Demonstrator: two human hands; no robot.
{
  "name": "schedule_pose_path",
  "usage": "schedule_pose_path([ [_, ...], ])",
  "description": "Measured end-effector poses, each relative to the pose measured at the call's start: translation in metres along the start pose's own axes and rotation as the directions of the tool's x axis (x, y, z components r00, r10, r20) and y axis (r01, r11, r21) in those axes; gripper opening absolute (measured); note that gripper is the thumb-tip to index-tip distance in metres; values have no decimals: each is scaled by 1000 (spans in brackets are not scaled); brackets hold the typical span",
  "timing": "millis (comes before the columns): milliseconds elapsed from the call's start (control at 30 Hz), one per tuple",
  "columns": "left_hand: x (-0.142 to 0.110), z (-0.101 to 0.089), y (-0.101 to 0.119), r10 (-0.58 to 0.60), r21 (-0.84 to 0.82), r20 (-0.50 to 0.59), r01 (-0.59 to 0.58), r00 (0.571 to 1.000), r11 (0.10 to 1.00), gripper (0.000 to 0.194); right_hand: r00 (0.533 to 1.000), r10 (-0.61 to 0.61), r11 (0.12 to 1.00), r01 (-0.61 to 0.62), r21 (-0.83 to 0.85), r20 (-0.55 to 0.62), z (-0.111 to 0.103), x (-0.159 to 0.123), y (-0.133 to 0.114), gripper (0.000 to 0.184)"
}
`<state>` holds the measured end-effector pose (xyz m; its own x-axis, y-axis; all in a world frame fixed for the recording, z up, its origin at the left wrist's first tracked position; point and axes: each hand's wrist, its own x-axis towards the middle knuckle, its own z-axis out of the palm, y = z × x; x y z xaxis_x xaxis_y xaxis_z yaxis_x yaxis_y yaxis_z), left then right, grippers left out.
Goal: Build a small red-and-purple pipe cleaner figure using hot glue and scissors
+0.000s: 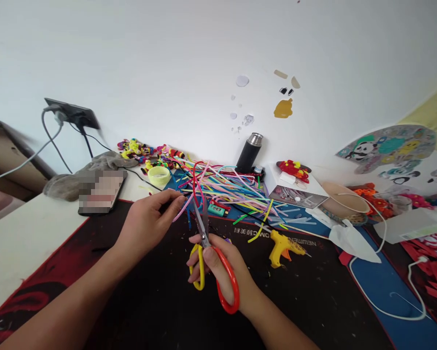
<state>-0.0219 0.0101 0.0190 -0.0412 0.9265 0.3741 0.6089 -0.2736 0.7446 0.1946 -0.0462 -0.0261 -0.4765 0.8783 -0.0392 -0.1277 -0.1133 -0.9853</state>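
Scissors (pixel 204 232) with one red and one yellow handle loop sit in my right hand (pixel 227 265), its fingers through the loops. Their blades are parted and point away from me, toward a bent red pipe cleaner (pixel 195 181). To the left, my left hand (pixel 156 211) is closed in a pinch at a pink pipe cleaner (pixel 182 210) that slants past the fingertips. Whether the blades touch either stem cannot be made out. Behind both hands lies a loose pile of many-coloured pipe cleaners (pixel 229 187).
A yellow glue gun (pixel 286 248) lies on the black mat (pixel 160 301) at right. Farther back are a tape roll (pixel 159 175), a black flask (pixel 250 151) and a white box (pixel 294 187). A phone (pixel 118 190) rests at left; a white cable (pixel 367 301) loops at right.
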Motion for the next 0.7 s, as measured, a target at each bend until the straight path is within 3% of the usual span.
schedule_pose_path([
  [167,-7,4,1,11,14,27,-11,1000,1000,34,993,-49,977,25,-210,-107,-3,0,-2,57],
  [467,-15,8,3,108,-8,211,-109,972,994,36,982,-127,901,57,-430,-136,0,-1,-11,43],
  [700,-16,6,8,144,-59,232,-133,962,989,33,966,-213,785,82,-614,-144,-1,-2,-19,30],
])
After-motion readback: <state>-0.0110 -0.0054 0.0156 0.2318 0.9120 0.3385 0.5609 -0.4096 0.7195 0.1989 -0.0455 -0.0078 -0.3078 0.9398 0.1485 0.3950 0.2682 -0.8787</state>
